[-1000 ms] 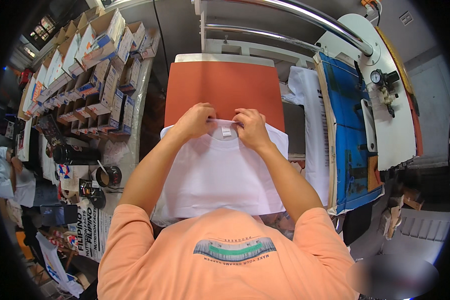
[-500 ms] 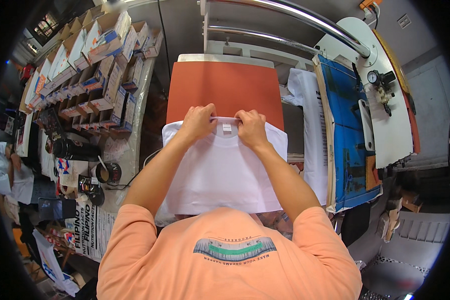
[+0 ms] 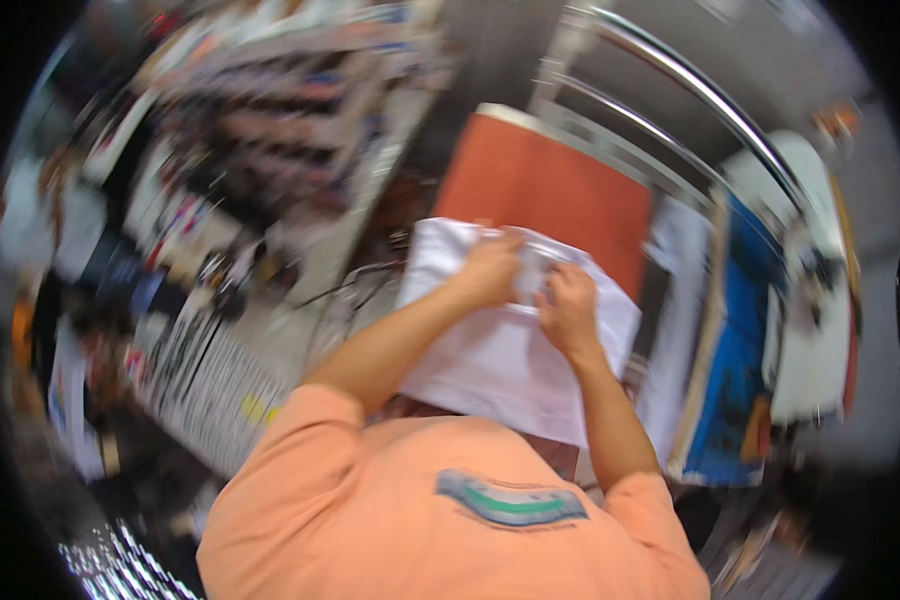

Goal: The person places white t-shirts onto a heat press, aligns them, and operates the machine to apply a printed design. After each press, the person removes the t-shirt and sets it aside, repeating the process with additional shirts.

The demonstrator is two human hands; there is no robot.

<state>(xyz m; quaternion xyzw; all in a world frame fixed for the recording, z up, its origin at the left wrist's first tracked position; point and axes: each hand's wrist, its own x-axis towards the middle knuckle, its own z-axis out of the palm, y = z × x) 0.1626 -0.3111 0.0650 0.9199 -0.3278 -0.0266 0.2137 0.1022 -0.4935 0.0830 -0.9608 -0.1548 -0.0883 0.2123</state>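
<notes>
White shirt (image 3: 505, 362), plain, lightly rumpled; across orange-red board (image 3: 550, 180)

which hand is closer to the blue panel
The right hand, which sits between the left hand and the blue panel; both are at the white shirt, but the left is farther away.

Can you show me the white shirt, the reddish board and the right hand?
White shirt (image 3: 510, 360), head view: on the cloth below the collar.
Reddish board (image 3: 552, 178), head view: on its bare upper part.
Right hand (image 3: 570, 308), head view: on its back.
</notes>
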